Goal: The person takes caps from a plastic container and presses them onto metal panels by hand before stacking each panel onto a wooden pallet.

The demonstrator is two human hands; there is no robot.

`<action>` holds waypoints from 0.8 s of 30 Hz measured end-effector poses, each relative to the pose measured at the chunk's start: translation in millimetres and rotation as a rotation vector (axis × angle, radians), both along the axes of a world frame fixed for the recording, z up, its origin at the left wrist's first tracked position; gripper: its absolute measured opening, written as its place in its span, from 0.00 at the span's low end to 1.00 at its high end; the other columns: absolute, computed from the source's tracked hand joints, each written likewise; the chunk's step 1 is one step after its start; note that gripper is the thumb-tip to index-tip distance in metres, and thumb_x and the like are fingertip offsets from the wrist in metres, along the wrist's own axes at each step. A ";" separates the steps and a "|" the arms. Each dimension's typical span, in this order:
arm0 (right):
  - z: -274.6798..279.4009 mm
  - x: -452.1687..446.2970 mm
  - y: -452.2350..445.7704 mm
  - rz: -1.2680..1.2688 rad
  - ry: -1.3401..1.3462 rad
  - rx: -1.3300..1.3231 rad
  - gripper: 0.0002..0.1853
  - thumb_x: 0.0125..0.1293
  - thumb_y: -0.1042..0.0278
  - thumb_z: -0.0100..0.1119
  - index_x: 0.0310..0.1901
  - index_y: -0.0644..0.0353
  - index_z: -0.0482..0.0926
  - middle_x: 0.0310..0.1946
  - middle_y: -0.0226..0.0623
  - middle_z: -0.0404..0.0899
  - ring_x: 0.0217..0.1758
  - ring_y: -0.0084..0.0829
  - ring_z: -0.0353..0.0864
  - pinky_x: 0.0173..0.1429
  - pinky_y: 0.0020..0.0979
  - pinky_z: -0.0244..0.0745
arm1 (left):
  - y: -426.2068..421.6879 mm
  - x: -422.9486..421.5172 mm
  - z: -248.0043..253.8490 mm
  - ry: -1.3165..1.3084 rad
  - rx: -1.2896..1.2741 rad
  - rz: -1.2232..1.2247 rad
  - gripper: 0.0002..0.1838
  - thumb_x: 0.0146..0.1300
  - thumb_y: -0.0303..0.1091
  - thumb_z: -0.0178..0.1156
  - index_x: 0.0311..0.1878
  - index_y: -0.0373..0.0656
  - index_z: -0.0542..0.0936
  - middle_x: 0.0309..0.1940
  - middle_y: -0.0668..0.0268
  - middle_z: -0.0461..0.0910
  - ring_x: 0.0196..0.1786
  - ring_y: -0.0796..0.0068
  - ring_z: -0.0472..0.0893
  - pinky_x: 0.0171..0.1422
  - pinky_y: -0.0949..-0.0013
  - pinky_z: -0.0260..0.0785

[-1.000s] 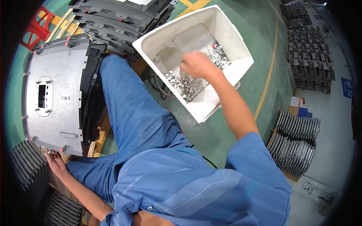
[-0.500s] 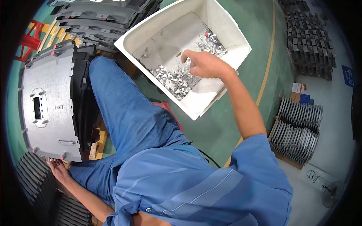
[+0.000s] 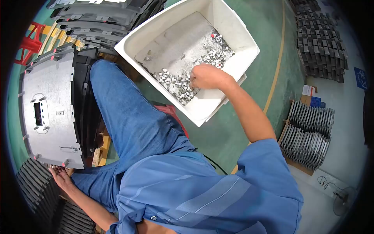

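My right hand is low inside a white plastic bin, over a spread of small metal pieces. Its fingers are bent together and point down into the pieces; their tips are hidden, so any piece between them does not show. At the lower edge of a grey metal panel, my left hand has its palm upward and its fingers curled by the panel's corner. What those fingers hold, if anything, is too small to tell. Red-tipped pins stick out along the panel's edges.
Dark curved parts are stacked at the upper left, beside a red stand. More black parts lie at the lower left. Racked metal plates, a fan and stacked dark parts stand along the right.
My right hand has lowered into the metal pieces and its fingers have drawn together. The left hand keeps its place at the panel's lower edge.
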State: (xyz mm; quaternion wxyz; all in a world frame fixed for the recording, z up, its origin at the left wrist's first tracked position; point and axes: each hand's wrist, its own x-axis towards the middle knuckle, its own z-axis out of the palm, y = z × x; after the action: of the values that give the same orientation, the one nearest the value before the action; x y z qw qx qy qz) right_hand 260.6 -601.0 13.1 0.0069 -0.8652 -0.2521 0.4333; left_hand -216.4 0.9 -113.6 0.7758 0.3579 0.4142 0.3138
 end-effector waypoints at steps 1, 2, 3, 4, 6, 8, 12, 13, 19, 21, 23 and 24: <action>-1.8 -0.5 -0.6 0.081 -0.072 0.053 0.12 0.53 0.66 0.59 0.34 0.66 0.83 0.27 0.53 0.80 0.36 0.47 0.81 0.44 0.42 0.74 | -1.0 0.5 1.4 0.013 0.005 0.001 0.16 0.66 0.41 0.59 0.50 0.39 0.76 0.38 0.69 0.79 0.42 0.76 0.76 0.53 0.70 0.68; -2.6 -0.9 -0.3 0.081 -0.074 0.052 0.12 0.53 0.66 0.59 0.34 0.66 0.83 0.27 0.53 0.80 0.36 0.47 0.81 0.44 0.42 0.74 | -2.2 1.9 2.1 0.011 0.005 0.001 0.16 0.66 0.41 0.59 0.50 0.39 0.76 0.38 0.69 0.79 0.42 0.76 0.76 0.53 0.70 0.68; -2.8 -1.1 0.9 0.089 -0.074 0.058 0.12 0.53 0.66 0.60 0.33 0.66 0.83 0.28 0.53 0.80 0.36 0.49 0.81 0.44 0.42 0.74 | -5.5 5.2 3.4 0.024 0.009 0.034 0.16 0.66 0.41 0.59 0.49 0.39 0.76 0.37 0.69 0.78 0.42 0.76 0.75 0.53 0.70 0.68; -3.0 -1.3 2.4 0.098 -0.074 0.063 0.12 0.52 0.66 0.60 0.33 0.66 0.83 0.28 0.54 0.80 0.36 0.50 0.80 0.44 0.42 0.74 | -8.8 8.5 4.7 0.036 0.013 0.067 0.16 0.66 0.41 0.59 0.49 0.38 0.77 0.35 0.70 0.78 0.41 0.76 0.74 0.52 0.70 0.67; -5.5 -3.9 4.9 0.144 -0.110 0.044 0.11 0.52 0.66 0.59 0.32 0.66 0.82 0.28 0.54 0.80 0.37 0.50 0.80 0.44 0.43 0.74 | -13.2 12.4 7.2 0.041 0.021 0.066 0.16 0.66 0.41 0.59 0.49 0.38 0.77 0.35 0.70 0.78 0.41 0.76 0.74 0.52 0.70 0.67; -6.2 -8.4 8.4 0.213 -0.166 0.004 0.11 0.50 0.67 0.57 0.28 0.68 0.81 0.28 0.54 0.79 0.37 0.51 0.80 0.44 0.45 0.74 | -11.0 9.0 5.5 0.051 0.027 0.063 0.17 0.66 0.41 0.59 0.50 0.38 0.77 0.36 0.70 0.78 0.41 0.76 0.75 0.52 0.70 0.67; -2.1 -15.7 14.2 0.257 -0.159 -0.013 0.11 0.48 0.68 0.55 0.26 0.69 0.80 0.26 0.56 0.78 0.36 0.53 0.80 0.42 0.46 0.75 | -0.4 1.3 -4.0 0.044 0.026 0.037 0.19 0.66 0.43 0.59 0.53 0.39 0.74 0.38 0.70 0.77 0.44 0.75 0.75 0.55 0.69 0.66; -0.4 -14.8 13.7 0.259 -0.161 -0.013 0.11 0.48 0.68 0.55 0.26 0.69 0.80 0.26 0.56 0.78 0.36 0.53 0.80 0.42 0.46 0.75 | -0.8 1.6 -3.4 0.041 0.030 0.036 0.19 0.66 0.42 0.59 0.53 0.39 0.73 0.38 0.70 0.77 0.43 0.75 0.75 0.55 0.69 0.66; 19.7 6.1 -5.7 0.060 -0.162 0.154 0.14 0.50 0.63 0.56 0.31 0.66 0.81 0.25 0.50 0.79 0.30 0.45 0.79 0.38 0.39 0.73 | -6.2 3.6 2.7 0.037 0.017 0.006 0.17 0.67 0.40 0.57 0.52 0.39 0.74 0.36 0.72 0.77 0.41 0.77 0.74 0.53 0.71 0.66; 40.7 9.5 -8.6 -0.233 -0.104 0.318 0.14 0.54 0.60 0.59 0.33 0.64 0.82 0.21 0.39 0.77 0.25 0.31 0.74 0.35 0.33 0.70 | -11.1 9.5 4.1 0.027 0.018 0.011 0.17 0.67 0.40 0.57 0.52 0.39 0.74 0.36 0.72 0.77 0.41 0.78 0.74 0.52 0.71 0.66; 48.8 7.6 -9.7 -0.359 -0.055 0.420 0.14 0.57 0.58 0.61 0.34 0.62 0.83 0.19 0.28 0.73 0.23 0.20 0.67 0.29 0.26 0.65 | -11.2 11.1 5.4 0.019 0.025 0.020 0.16 0.67 0.40 0.57 0.52 0.40 0.74 0.36 0.72 0.77 0.40 0.78 0.74 0.52 0.72 0.66; 61.6 4.2 -4.4 -0.474 0.035 0.461 0.13 0.58 0.58 0.62 0.34 0.61 0.83 0.19 0.25 0.72 0.23 0.18 0.66 0.28 0.24 0.63 | -10.7 10.1 4.9 0.020 0.023 0.016 0.16 0.67 0.41 0.57 0.51 0.40 0.74 0.36 0.72 0.77 0.40 0.78 0.74 0.51 0.72 0.66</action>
State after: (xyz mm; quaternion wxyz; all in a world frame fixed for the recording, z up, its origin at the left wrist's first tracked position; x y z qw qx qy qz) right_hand 264.9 -605.3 74.7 0.3074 -0.8680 -0.1351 0.3659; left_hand -206.3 -9.8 -108.7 0.7650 0.3665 0.4210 0.3211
